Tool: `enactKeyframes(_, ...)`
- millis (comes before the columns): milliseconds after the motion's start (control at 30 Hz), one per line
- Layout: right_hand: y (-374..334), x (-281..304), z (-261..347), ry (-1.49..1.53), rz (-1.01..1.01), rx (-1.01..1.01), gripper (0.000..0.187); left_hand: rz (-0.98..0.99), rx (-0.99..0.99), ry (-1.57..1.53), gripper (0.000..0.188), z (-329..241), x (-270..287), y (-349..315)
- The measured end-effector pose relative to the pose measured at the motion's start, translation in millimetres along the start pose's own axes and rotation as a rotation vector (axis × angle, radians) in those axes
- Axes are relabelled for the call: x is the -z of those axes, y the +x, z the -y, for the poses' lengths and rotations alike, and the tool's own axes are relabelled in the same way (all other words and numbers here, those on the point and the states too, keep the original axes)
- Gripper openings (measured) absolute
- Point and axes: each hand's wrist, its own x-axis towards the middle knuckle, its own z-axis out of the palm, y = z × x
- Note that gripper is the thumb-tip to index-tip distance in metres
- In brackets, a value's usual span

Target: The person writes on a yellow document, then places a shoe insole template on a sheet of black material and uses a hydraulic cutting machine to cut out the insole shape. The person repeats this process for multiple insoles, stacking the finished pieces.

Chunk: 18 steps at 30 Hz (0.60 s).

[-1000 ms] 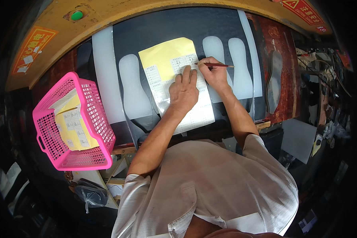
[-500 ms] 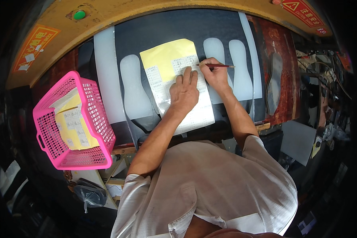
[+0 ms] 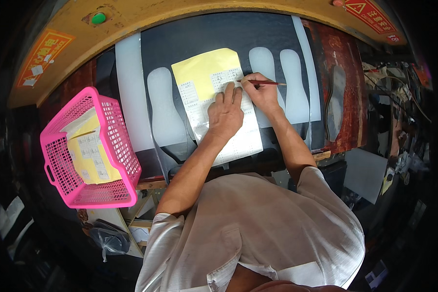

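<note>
A yellow sheet with white printed label blocks (image 3: 207,61) lies at the middle of the dark work surface. My left hand (image 3: 226,113) rests flat on it with the fingers stretched out, pressing it down and hiding part of the print. My right hand (image 3: 262,96) is closed in a writing pinch around a slim dark red pen (image 3: 272,82). The pen's tip meets one of the small label blocks near the sheet's upper right, and its back end points right. Handwriting shows in a few of the upper blocks.
A pink plastic basket (image 3: 121,146) with more yellow label sheets (image 3: 112,173) stands at the left. Pale sole-shaped pieces (image 3: 159,97) lie either side of the sheet. A yellow machine beam (image 3: 180,13) with a green button (image 3: 98,18) spans the far side. A curved metal-edged form (image 3: 335,102) sits at right.
My right hand and the pen have shifted slightly to the left and down over the label block. My left hand and the sheet stay in place.
</note>
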Motion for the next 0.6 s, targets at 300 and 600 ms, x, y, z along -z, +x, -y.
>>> enactKeyframes(300, -0.5, 0.3, 0.6, -0.011, 0.012, -0.018, 0.018, 0.013, 0.009, -0.01, 0.057, -0.8, 1.0, -0.2)
enactKeyframes(600, 0.9, 1.5, 2.4, 0.173, -0.033, -0.034, 0.012, 0.002, 0.005, 0.003, 0.056, 0.1, -1.1, -0.4)
